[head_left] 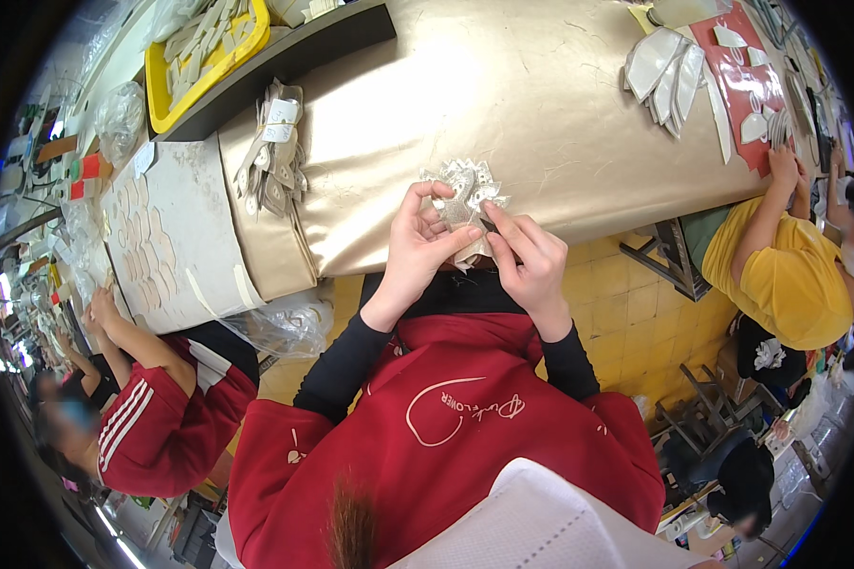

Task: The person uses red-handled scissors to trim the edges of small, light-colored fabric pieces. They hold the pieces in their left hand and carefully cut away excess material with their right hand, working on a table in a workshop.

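My left hand is closed around a fanned bunch of silvery cut pieces, its thumb across the lower part and a finger over the top. The pieces have jagged edges and small holes, and the bunch is held at the near edge of the gold-covered table. At the right side of the bunch, my right hand has its thumb and forefinger drawn together. Something small and dark shows by those fingertips; its kind cannot be made out.
A tied bundle of similar pieces lies to the left. Beyond it stand a dark ledge and a yellow tray of strips. White cut pieces and a red sheet lie far right. Co-workers sit on both sides.
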